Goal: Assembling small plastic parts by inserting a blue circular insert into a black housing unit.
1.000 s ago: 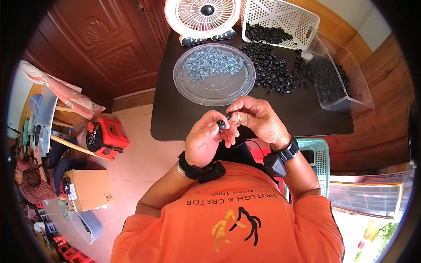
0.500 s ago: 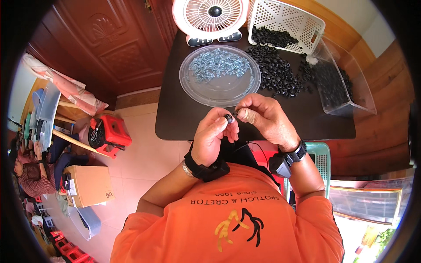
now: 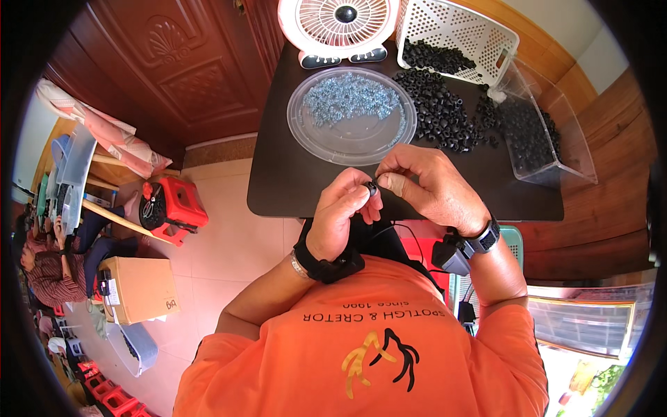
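Note:
A small, rounded black plastic piece (image 3: 372,189) is pinched between the thumb and fingers of my left hand (image 3: 342,208), in front of the table's near edge. The thumb and forefinger of my right hand (image 3: 434,187) are pressed together right at that piece. Whatever those right fingertips hold, if anything, is too small to make out. Beyond my hands lies a round, clear plastic lid (image 3: 313,151), with a heap of tiny light-blue pieces (image 3: 354,97) on it. To its right spreads a pile of similar black pieces (image 3: 445,115).
A white perforated basket (image 3: 479,35) lies tipped behind the pile, with black pieces spilling from it. A clear bin (image 3: 580,149) holding more stands right, on the dark table (image 3: 278,187). A pink fan (image 3: 340,35) is at the back. Another person (image 3: 59,271) sits far left, near a cardboard box (image 3: 142,285).
My right fingertips have come closer to the black piece, from slightly apart to meeting it. Both hands stay in nearly the same place, and the view has shifted slightly.

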Demonstrator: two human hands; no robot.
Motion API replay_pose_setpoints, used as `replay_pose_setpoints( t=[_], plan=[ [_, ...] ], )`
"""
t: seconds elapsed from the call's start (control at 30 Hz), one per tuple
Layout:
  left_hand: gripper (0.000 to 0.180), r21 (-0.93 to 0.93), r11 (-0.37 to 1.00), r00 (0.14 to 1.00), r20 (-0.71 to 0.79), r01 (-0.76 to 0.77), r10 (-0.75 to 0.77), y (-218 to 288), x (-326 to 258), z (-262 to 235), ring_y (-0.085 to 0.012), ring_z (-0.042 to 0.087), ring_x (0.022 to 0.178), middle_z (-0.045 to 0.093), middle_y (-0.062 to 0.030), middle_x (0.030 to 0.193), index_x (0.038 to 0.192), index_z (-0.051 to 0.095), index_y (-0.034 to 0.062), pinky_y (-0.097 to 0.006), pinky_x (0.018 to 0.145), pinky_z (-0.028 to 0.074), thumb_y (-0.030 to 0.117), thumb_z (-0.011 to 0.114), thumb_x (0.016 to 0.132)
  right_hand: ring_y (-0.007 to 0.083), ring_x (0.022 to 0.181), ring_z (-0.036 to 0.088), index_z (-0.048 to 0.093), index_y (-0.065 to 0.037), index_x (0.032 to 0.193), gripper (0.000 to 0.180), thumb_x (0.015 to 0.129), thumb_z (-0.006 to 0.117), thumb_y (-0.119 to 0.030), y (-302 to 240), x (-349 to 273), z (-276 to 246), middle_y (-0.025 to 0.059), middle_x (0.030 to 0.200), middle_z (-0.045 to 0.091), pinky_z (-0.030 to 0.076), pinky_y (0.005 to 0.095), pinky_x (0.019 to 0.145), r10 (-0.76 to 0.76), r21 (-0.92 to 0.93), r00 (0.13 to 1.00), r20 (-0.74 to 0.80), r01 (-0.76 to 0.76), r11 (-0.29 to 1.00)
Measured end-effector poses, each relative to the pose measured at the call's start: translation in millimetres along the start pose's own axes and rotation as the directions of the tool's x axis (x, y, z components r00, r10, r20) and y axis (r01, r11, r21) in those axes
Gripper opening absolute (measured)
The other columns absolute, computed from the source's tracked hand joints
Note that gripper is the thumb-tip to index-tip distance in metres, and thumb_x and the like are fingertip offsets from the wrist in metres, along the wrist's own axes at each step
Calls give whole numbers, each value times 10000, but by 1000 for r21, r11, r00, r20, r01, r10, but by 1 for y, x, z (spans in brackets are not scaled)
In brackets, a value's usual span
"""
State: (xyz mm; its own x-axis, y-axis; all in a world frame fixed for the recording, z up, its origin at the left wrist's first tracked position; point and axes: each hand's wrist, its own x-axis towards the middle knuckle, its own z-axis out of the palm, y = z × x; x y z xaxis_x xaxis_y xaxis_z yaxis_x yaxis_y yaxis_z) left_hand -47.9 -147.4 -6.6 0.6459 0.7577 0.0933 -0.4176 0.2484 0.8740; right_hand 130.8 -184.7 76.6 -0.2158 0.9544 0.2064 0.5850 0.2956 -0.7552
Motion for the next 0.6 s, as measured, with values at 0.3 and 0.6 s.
replay_pose_setpoints(
  t=[0.3, 0.6],
  plan=[
    [273, 139, 990, 1000, 10, -7, 6, -2, -1, -2, -137, 560, 700, 592, -67, 822, 959, 526, 20, -252, 638, 428, 289, 497, 922, 220, 654, 595, 616, -17, 889, 77, 830, 631, -63, -4, -1, 4, 107, 753, 602, 471, 312, 609, -61, -107, 998, -28, 57, 993],
    [247, 77, 997, 997, -68, -21, 26, -2, -2, 5, -110, 536, 716, 570, -43, 824, 961, 514, 19, -241, 662, 423, 262, 480, 939, 311, 731, 633, 608, -1, 967, 216, 767, 679, -44, 8, -16, 34, 139, 824, 617, 510, 367, 639, -153, -100, 956, -251, 132, 986]
  ],
)
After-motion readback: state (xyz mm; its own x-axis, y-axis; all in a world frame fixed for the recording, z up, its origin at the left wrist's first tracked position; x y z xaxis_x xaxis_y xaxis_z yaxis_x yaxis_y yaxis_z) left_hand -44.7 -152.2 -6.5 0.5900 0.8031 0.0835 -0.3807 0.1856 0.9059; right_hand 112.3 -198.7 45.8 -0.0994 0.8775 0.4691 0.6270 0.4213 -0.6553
